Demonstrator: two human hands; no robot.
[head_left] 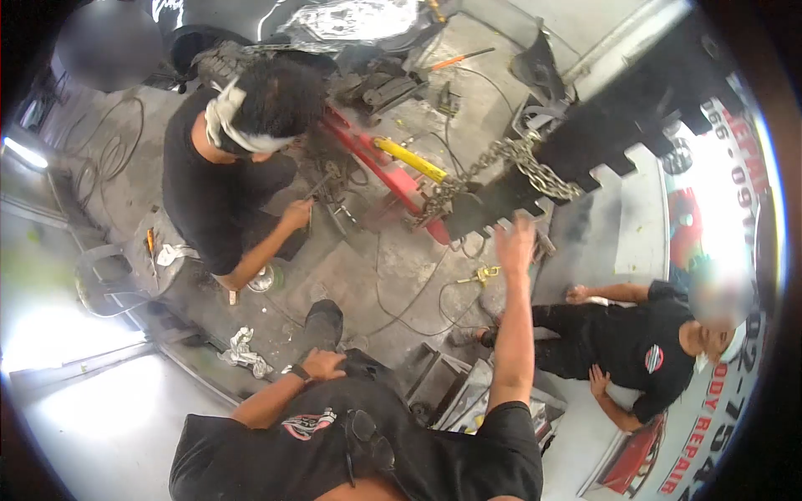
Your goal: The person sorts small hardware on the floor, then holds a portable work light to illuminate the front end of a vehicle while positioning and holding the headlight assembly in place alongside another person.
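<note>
My left hand rests on my dark-clothed thigh, its fingers loosely stretched out and nothing seen in them. Reaching forward, my right hand lies against the lower edge of a black notched steel beam, fingers extended; how firmly it bears on the beam does not show. A metal chain is looped over the beam close to that hand. Beside it runs a red steel arm with a yellow cylinder fixed along it.
A co-worker in black crouches on the left, one hand on a tool by the metal parts. Another person stands at right against the lettered wall. Hoses, a yellow fitting, a white rag and a stool are around.
</note>
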